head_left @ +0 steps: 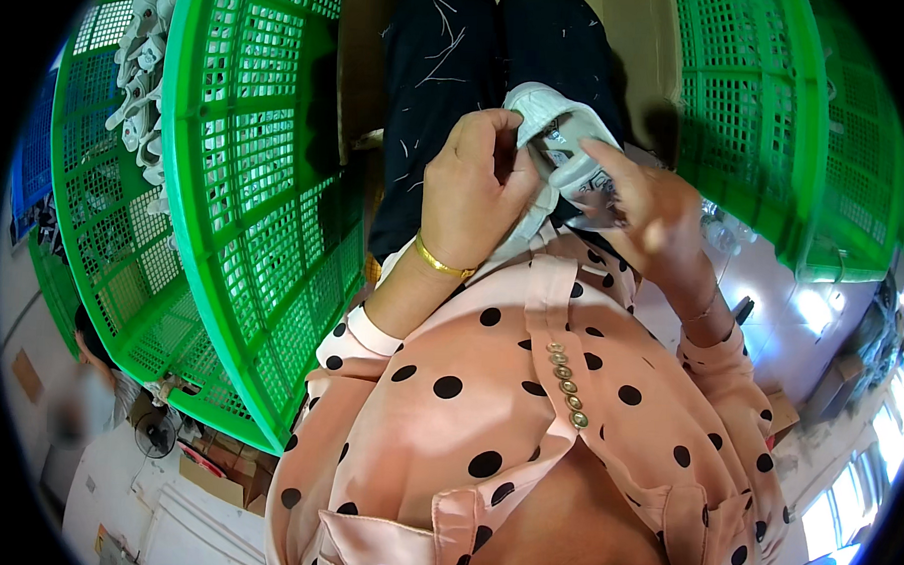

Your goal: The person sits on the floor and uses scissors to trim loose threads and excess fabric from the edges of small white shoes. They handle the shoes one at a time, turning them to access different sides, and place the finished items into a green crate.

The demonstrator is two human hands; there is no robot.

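Observation:
A white shoe upper lies over my lap, its opening and pale printed lining facing up. My left hand pinches its left edge between thumb and bent fingers. On the other side, my right hand is at the opening, thumb stretched along the rim and fingers curled beneath. A small dark, shiny thing shows under that thumb; blur hides what it is. Part of the upper hangs down toward my shirt, half covered by my left wrist.
Tall green plastic crates stand close on my left, another green crate on my right. Several pale shoe uppers hang over a crate at the far left. Loose threads cling to my dark trousers. A fan and a person are at lower left.

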